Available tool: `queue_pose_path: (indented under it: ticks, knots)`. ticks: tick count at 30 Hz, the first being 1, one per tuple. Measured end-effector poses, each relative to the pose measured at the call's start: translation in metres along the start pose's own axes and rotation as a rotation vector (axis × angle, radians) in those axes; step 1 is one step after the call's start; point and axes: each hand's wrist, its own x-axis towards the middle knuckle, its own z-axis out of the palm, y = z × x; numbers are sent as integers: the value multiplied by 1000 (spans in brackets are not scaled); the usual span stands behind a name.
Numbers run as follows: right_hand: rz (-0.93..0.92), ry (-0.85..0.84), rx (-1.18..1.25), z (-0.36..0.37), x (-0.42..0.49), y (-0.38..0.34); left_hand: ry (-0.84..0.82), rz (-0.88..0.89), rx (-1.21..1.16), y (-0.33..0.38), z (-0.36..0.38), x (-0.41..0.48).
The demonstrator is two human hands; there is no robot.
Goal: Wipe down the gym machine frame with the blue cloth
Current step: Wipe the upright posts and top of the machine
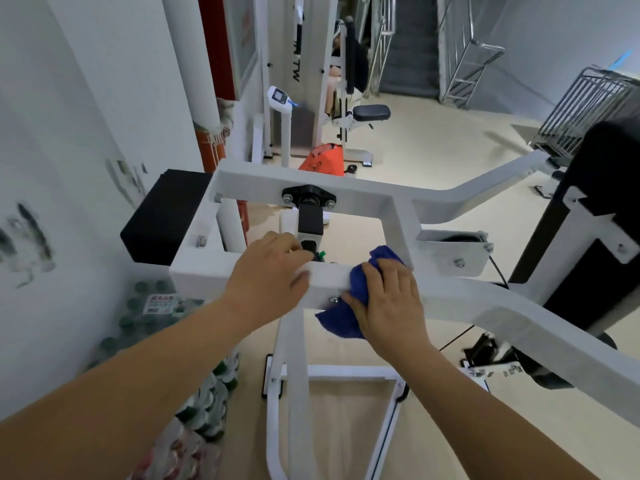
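Mid-wipe here: my right grip lies flat, fingers fairly straight, pressing the blue cloth onto the near white bar of the frame. My left grip curls over that same bar just beside it. Next, I reckon: slide the cloth along the bar under even pressure.

**Matt paint, fuzzy cloth**

The frame is white-painted metal, matt and faintly grainy to look at. Its bolts are bare, bright metal. The blue cloth under my right hand is soft, fuzzy fabric, crumpled into folds. The black pad looks like matt vinyl. The floor is smooth and pale, with a dull sheen
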Motion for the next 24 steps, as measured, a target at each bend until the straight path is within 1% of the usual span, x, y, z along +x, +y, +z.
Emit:
queue_pose_path:
  ticks: [2, 4, 7, 9, 11, 13, 16, 18, 21, 24]
  knots:
    - [-9, -10, 4, -1, -4, 11, -29, -17, -117, 13, 7, 7]
    - [23, 12, -26, -4, -14, 40, -62, -66, -170, 17, 16, 14]
    - [140, 67, -88, -11, -32, 89, -10, -86, -214, 17, 24, 17]
    - [165, 72, -120, -14, -37, 110, 24, -82, -214, 17, 27, 17]
    - [175, 83, -118, -14, -37, 111, 31, -87, -205, 17, 29, 17]
    - [167, 94, -77, -10, -31, 94, 47, -84, -210, 18, 29, 17]
    - [72, 39, -19, -1, -18, 54, 67, -74, -219, 19, 29, 15]
    - [26, 8, -6, -2, -10, 41, 69, -69, -226, 20, 28, 15]
    - [-9, -24, -32, -6, -17, 61, 55, -53, -236, 17, 26, 14]
    - [136, -24, -72, -14, -37, 108, 55, -33, -239, 14, 27, 15]
